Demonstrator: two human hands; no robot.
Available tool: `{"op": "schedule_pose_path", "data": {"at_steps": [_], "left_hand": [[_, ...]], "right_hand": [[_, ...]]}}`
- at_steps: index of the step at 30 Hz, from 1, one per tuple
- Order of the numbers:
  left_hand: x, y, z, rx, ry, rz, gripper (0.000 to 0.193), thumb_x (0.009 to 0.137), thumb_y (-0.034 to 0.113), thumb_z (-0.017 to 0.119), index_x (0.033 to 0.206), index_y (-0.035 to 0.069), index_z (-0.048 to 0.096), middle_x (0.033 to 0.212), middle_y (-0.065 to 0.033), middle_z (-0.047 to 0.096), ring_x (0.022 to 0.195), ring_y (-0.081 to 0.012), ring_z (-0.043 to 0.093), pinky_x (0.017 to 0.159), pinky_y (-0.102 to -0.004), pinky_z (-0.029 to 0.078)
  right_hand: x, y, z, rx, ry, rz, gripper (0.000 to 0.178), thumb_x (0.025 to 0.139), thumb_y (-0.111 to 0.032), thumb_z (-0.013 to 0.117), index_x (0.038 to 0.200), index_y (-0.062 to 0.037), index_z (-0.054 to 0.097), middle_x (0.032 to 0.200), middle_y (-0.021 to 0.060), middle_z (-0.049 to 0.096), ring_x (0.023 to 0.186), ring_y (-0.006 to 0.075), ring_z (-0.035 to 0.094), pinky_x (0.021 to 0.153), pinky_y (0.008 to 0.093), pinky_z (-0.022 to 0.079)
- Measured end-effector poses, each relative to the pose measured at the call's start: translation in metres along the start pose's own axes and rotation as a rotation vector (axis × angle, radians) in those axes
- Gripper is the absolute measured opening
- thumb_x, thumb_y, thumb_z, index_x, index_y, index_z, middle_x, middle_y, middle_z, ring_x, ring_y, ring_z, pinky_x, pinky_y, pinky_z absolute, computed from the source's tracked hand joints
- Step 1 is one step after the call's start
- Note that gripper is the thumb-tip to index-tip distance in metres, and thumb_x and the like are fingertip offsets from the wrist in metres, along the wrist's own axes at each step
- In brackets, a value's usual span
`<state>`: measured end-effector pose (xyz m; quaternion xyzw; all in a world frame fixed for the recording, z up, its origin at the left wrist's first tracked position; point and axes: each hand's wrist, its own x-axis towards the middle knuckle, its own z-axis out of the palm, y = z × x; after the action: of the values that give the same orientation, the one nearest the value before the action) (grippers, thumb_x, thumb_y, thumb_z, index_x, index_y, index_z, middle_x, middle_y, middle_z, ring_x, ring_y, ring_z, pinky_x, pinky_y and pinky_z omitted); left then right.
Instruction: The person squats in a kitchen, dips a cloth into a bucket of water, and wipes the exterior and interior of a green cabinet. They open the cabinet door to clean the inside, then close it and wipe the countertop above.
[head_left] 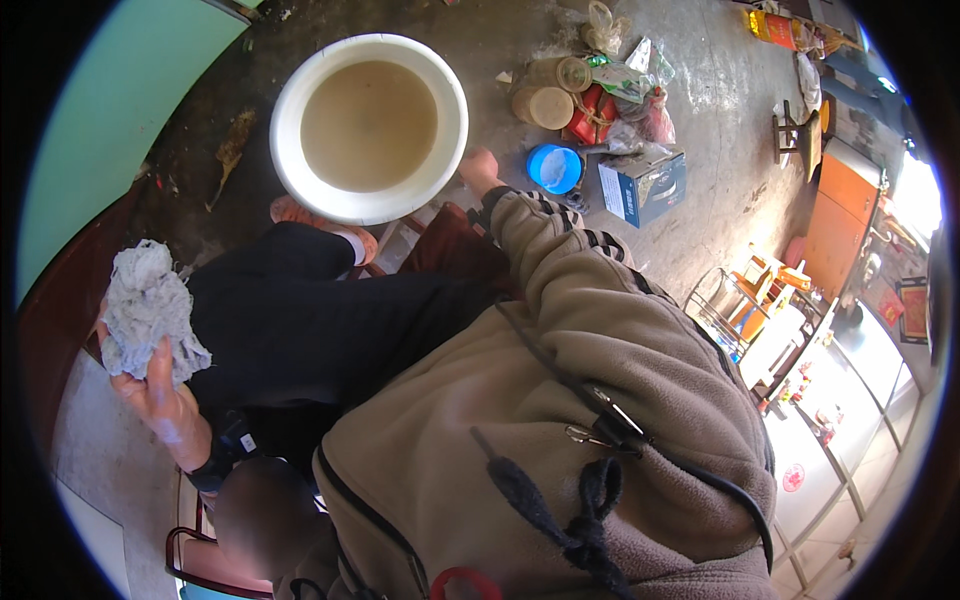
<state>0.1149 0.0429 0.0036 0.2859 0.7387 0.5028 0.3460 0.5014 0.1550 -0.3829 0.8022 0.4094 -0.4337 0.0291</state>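
Note:
Out at the left, my left hand [160, 400] holds up a crumpled, pale grey-blue rag [150, 305], its fingers and thumb pressed around the underside. A large white basin [285, 140] with cloudy brownish water [370, 125] stands ahead of me. My right hand [480, 170] is closed at the basin's right rim; its fingers are partly hidden and seem to grip the edge. A strapped black device [235, 440] sits on my left wrist.
Right of the basin are a blue tub [554, 169], a blue box [645, 185], jars [545, 107], a red package [593, 115] and plastic bags. Farther right stand a small stool [790, 135], an orange cabinet [845, 190] and a wire rack [715, 295]. A chair [215, 565] is at lower left.

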Motion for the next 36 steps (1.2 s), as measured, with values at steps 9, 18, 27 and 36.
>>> {"op": "schedule_pose_path", "data": {"at_steps": [9,18,27,36], "left_hand": [[0.006,-0.003,0.0,-0.037,-0.038,0.021,0.06,0.082,-0.001,0.057,0.137,-0.004,0.034,0.13,-0.018,0.048,0.119,-0.026,0.049,0.104,-0.0368,0.034],[0.009,-0.001,0.007,0.0,-0.08,0.092,0.059,0.076,0.004,0.058,0.133,-0.002,0.042,0.128,-0.0136,0.05,0.118,-0.0237,0.049,0.102,-0.0361,0.034],[0.004,-0.005,0.009,-0.123,-0.032,0.095,0.061,0.072,-0.003,0.059,0.131,0.001,0.045,0.13,-0.0131,0.05,0.119,-0.0234,0.049,0.104,-0.0377,0.034],[-0.004,-0.009,0.003,-0.104,-0.042,0.109,0.064,0.07,-0.001,0.063,0.131,0.0,0.045,0.131,-0.014,0.049,0.12,-0.0241,0.048,0.104,-0.0378,0.035]], "right_hand": [[0.013,-0.005,-0.046,0.673,-0.176,0.13,0.026,0.071,0.006,0.067,0.095,0.003,0.056,0.086,0.0126,0.058,0.073,0.0247,0.061,0.059,0.0364,0.056],[-0.027,-0.026,-0.13,0.865,-0.504,-0.142,0.031,0.085,-0.008,0.059,0.114,-0.0008,0.051,0.103,0.0069,0.048,0.097,0.0196,0.054,0.089,0.0401,0.052],[-0.039,-0.133,-0.068,-0.146,-0.38,-0.917,0.031,0.076,-0.01,0.062,0.107,-0.0061,0.063,0.105,0.0123,0.062,0.095,0.0238,0.062,0.082,0.0336,0.05],[-0.015,-0.135,0.012,-0.698,-0.269,-0.953,0.022,0.078,-0.013,0.056,0.097,-0.0106,0.066,0.1,0.0137,0.064,0.097,0.0324,0.06,0.083,0.0409,0.048]]}}
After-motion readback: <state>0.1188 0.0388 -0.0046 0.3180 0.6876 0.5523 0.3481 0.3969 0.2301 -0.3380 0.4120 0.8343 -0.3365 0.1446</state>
